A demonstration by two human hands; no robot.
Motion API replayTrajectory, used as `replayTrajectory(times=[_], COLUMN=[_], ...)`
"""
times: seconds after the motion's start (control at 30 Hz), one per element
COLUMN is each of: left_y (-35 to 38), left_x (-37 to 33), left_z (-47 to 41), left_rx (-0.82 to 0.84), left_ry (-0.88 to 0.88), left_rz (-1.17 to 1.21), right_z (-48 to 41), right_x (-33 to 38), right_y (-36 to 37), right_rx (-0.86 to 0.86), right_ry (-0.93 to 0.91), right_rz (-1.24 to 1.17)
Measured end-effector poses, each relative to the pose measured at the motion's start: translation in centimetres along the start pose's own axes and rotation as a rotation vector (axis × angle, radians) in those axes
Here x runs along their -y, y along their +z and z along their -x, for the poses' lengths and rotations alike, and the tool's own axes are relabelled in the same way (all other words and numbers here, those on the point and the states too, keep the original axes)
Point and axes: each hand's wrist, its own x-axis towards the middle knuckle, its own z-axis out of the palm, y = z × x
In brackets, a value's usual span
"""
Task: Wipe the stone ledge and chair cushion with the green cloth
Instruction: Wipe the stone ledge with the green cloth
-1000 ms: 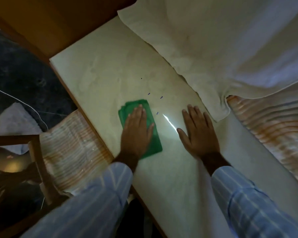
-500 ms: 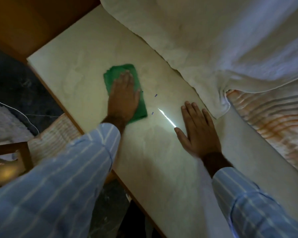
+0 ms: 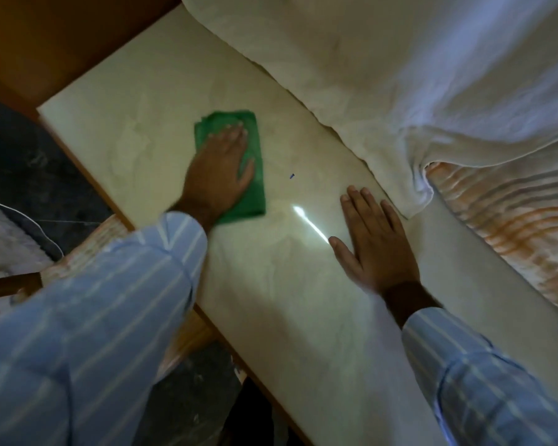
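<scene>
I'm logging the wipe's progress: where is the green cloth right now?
In the head view, the green cloth lies flat on the stone ledge, left of centre, pressed under the left hand, with the right hand flat on the ledge to its right.

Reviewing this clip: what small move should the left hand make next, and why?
Probably slide the green cloth toward the small blue speck. The left hand lies flat on the cloth on the stone ledge, and the speck sits unwiped between it and the right hand.

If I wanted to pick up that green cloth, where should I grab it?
Probably the far edge of the green cloth, pinched from above. It lies flat and folded on the stone ledge, and the left hand presses on its middle, so only the borders are free.
</scene>
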Motion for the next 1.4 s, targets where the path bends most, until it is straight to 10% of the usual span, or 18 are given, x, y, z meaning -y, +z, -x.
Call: replayTrajectory(times=[0.17, 0.43, 0.73, 0.93, 1.1, 1.3, 1.4], left_y=[-0.5, 0.4, 0.3, 0.3, 1.0, 1.5, 1.4], left_x=[-1.6, -7.7, -2.2, -4.3, -5.0, -9.0, -5.6], left_z=[-2.5, 12.1, 8.6, 12.1, 5.2, 4.9, 3.0], left_rx=[-0.002, 0.1, -0.03, 0.092, -0.019, 0.073, 0.027], left_ry=[-0.164, 0.251, -0.269, 0.186, -0.142, 0.326, 0.231], left_rz=[0.075, 0.081, 0.116, 0.08, 0.055, 0.043, 0.047], right_z=[0.1, 0.1, 0.1, 0.1, 0.1, 0.1, 0.1], right_x=[0.1, 0.0, 0.1, 0.1, 0.1, 0.0, 0.0], right_y=[0.0, -0.2, -0.1, -0.3, -0.2, -0.3, -0.2], right_rx=[0.004, 0.016, 0.009, 0.035, 0.018, 0.031, 0.026], right_ry=[0.005, 0.003, 0.002, 0.004, 0.004, 0.009, 0.012], right_rz=[-0.001, -0.014, -0.006, -0.009, -0.007, -0.009, 0.0])
